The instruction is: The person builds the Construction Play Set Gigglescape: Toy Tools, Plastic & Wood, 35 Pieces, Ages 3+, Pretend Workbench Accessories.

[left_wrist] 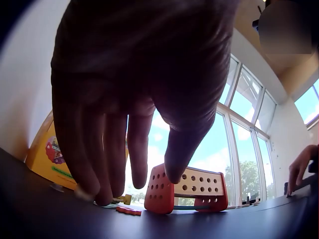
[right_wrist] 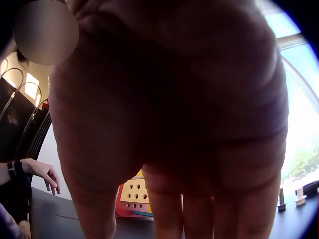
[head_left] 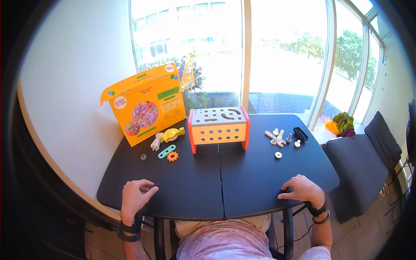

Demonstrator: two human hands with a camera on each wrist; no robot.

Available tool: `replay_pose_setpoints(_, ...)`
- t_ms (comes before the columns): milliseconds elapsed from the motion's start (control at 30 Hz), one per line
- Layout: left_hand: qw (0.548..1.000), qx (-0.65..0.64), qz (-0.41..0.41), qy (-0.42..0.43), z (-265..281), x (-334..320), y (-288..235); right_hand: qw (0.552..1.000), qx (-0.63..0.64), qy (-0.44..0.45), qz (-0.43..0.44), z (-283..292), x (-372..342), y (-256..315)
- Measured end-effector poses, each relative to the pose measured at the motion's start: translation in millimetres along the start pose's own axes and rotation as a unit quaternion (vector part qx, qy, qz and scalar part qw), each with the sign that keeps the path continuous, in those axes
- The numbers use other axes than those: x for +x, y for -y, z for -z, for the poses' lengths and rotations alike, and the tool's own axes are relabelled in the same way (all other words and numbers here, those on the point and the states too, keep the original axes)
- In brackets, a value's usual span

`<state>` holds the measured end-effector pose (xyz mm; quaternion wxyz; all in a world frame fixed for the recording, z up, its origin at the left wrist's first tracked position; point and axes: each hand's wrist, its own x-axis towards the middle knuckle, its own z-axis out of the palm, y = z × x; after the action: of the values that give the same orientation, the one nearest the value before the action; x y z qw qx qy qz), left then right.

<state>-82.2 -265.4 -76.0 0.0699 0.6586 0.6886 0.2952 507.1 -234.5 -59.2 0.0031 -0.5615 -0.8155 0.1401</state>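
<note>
My left hand (head_left: pixel 135 196) is over the front left of the black table, with fingertips low at the tabletop and nothing in its grasp. Across from it my right hand (head_left: pixel 304 190) rests at the front right, fingers relaxed and likewise holding nothing. Between and beyond them stands a toy workbench (head_left: pixel 219 133) with red sides, a grey top with holes and slots, and a perforated wooden front. Nearest the left hand lie an orange gear (head_left: pixel 172 156), a teal strip with holes (head_left: pixel 167 151) and a small grey round piece (head_left: pixel 143 157). A white ring-shaped nut (head_left: pixel 278 155) lies beyond the right hand.
A yellow toy box (head_left: pixel 147 104) leans at the back left, behind yellow (head_left: pixel 173 134) and white toy pieces. At right sit a toy wrench (head_left: pixel 276 141), several bolts and a black tray (head_left: pixel 300 134). A seam splits the table (head_left: pixel 190 186); a grey chair (head_left: pixel 357 164) stands right.
</note>
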Motion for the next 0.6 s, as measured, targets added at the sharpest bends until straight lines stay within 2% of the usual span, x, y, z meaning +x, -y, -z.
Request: replay_pose_setpoints(600,0.99,0.111,0.025,0.088,-8.6,6.4,13.2,0.999,-0.031,-0.018,-0.01,-1.9,-3.0,18.6)
